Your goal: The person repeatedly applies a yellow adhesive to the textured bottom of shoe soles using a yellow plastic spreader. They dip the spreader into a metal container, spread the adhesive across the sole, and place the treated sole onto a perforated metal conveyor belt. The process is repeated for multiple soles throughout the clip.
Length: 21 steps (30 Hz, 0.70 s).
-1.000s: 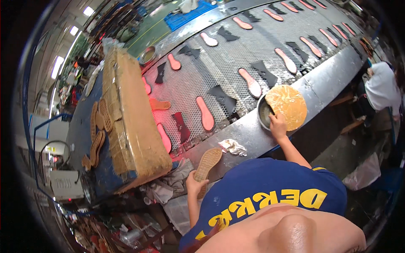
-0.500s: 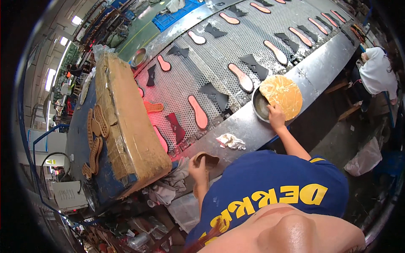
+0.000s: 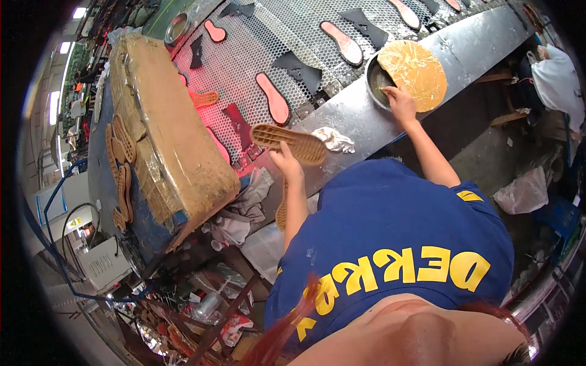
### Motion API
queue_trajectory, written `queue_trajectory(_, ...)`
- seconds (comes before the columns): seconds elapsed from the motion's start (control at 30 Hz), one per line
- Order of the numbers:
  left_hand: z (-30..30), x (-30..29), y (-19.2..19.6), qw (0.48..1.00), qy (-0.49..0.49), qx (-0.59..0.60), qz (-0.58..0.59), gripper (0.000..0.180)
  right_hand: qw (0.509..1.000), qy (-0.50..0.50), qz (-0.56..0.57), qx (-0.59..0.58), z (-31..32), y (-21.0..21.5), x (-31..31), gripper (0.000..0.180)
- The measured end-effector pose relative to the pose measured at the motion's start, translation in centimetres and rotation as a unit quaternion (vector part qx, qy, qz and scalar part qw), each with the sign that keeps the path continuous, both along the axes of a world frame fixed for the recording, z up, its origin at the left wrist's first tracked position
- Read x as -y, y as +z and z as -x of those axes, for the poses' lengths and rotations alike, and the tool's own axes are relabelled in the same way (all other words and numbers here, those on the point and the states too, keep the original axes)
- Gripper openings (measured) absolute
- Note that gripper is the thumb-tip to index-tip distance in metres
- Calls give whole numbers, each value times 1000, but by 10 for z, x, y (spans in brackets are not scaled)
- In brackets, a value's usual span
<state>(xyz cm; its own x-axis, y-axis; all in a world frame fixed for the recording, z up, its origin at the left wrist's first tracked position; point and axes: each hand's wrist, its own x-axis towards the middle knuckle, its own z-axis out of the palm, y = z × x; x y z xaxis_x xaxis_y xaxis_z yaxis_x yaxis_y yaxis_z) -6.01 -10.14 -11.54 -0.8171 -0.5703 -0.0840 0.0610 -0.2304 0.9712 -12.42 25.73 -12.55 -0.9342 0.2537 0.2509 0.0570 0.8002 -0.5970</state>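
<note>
My left hand (image 3: 289,166) is closed on a brown shoe sole (image 3: 299,145), whose ridged, patterned face shows as it lies across my fingers above the metal ledge. A second brown sole (image 3: 281,210) shows partly beside my left forearm; whether I hold it too is hidden. At the rim of a metal bowl (image 3: 375,82), my right hand (image 3: 401,104) has its fingertips pinched together over the bowl's inside. What they hold, if anything, cannot be made out. A round tan board (image 3: 418,74) covers much of the bowl.
A perforated metal bed (image 3: 244,76) carries pink insoles (image 3: 273,97) and dark cut pieces (image 3: 299,70). A crumpled white cloth (image 3: 333,139) lies on the ledge (image 3: 366,125). Left stands a large cardboard-covered box (image 3: 177,122), with several soles (image 3: 122,140) beyond. Another person (image 3: 555,76) sits far right.
My left hand has risen and turned the sole so its patterned face shows. My right hand stays at the bowl, its fingers now further over the inside. The whole view has shifted.
</note>
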Motion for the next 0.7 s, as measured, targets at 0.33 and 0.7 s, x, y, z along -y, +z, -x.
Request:
queue_trajectory(0.33,-53,12,-42,816,-4,265,-514,24,998,36,38,18,-1,-13,0,16)
queue_trajectory(0.7,-60,28,-22,713,-275,210,610,74,999,-18,35,-5,-9,1,8,15)
